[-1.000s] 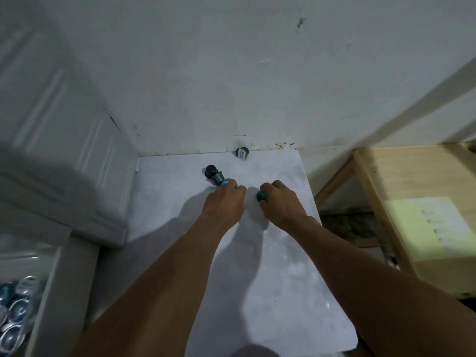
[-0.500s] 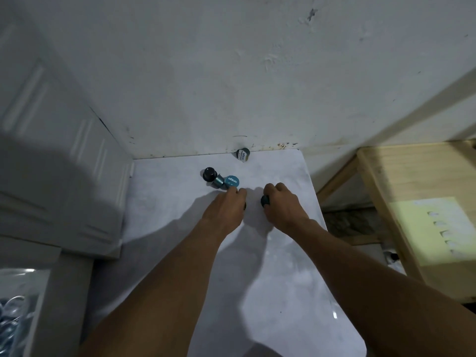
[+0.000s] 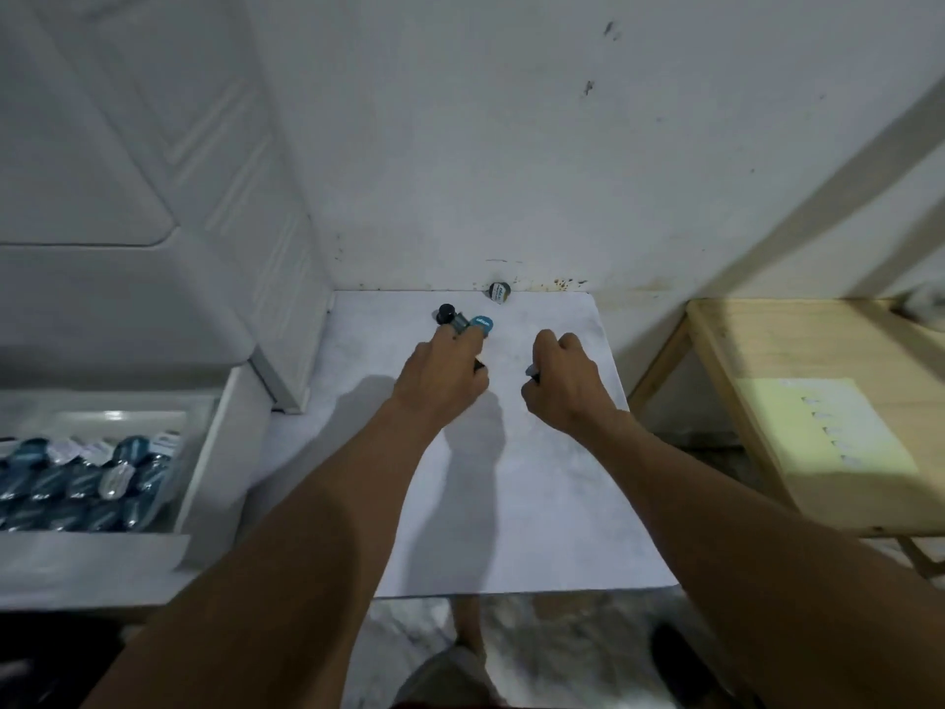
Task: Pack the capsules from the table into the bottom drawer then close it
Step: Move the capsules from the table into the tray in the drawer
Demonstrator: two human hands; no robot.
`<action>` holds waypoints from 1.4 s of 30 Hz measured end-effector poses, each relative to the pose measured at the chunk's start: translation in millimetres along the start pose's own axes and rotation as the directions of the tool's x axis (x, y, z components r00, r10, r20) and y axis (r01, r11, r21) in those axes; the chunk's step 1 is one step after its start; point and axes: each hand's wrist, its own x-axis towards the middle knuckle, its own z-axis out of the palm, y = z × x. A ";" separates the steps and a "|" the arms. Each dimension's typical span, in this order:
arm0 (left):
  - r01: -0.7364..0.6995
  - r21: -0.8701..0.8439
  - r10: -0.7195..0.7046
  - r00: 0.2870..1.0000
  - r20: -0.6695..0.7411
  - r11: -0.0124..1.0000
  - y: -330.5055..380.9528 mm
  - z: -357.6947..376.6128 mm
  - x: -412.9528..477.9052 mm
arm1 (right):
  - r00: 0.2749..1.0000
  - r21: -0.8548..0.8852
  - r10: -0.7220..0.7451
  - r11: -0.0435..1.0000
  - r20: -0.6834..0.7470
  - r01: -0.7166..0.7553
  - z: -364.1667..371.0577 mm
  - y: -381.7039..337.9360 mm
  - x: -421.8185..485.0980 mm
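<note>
The blue capsule (image 3: pixel 481 323) sits just ahead of your left hand (image 3: pixel 440 381), which is curled on a dark capsule (image 3: pixel 479 364). Your right hand (image 3: pixel 562 386), clutching a grey capsule (image 3: pixel 532 372), is farther off.

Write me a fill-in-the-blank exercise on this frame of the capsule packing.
The drawer holding blue capsules stands ___.
One capsule lies at the table's far edge, by the ___.
The wooden bench stands on the table's ___ side.
Missing words: open; wall; right.
</note>
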 end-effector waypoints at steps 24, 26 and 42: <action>0.310 -0.247 -0.374 0.886 -0.275 0.918 -212.5 -169.1 -252.0 | 0.912 0.067 -0.410 0.910 -0.010 0.409 98.4 -315.8 -134.5; 0.306 -0.297 -0.388 0.880 -0.274 0.904 -238.9 -183.9 -269.6 | 0.907 0.083 -0.421 0.903 -0.024 0.421 116.7 -348.9 -143.7; 0.399 -0.403 -0.502 0.843 -0.192 0.824 -395.0 -212.8 -272.6 | 0.883 0.040 -0.462 0.887 0.082 0.460 214.9 -472.6 -95.7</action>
